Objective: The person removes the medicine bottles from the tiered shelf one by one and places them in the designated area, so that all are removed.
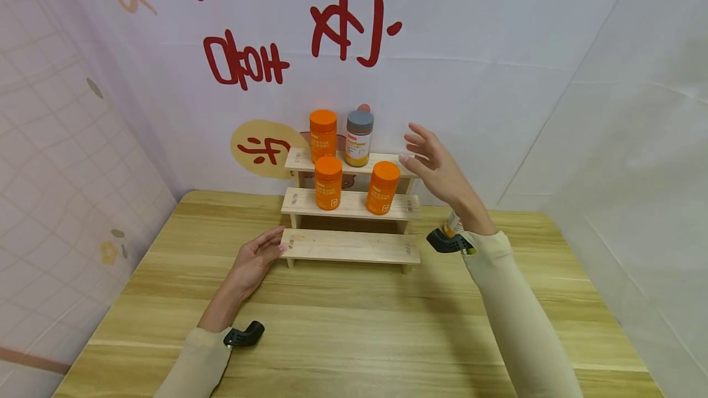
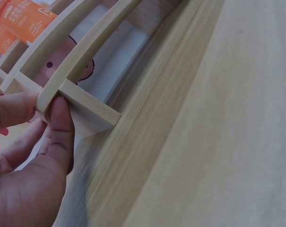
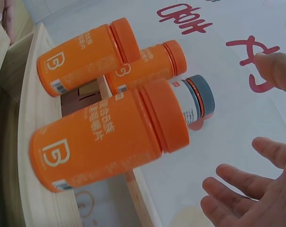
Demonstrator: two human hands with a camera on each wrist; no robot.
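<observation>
A three-step wooden rack point(image 1: 351, 245) stands on the table against the wall. My left hand point(image 1: 251, 266) pinches the left end of its lowest board, thumb above and a finger beneath, as the left wrist view shows. My right hand point(image 1: 437, 167) hovers by the right end of the top step, fingers spread and holding nothing. On the middle step stand two orange bottles, a left one point(image 1: 329, 184) and a right one point(image 1: 383, 189). The top step bears another orange bottle point(image 1: 323, 134) and a grey-capped bottle point(image 1: 358, 140) with a white label.
Behind my right forearm, a partly hidden bottle point(image 1: 455, 223) with a white label is on the table point(image 1: 343, 324). A white sheet point(image 1: 470, 35) with red lettering covers the wall behind the rack. Side sheets border the table at left and right.
</observation>
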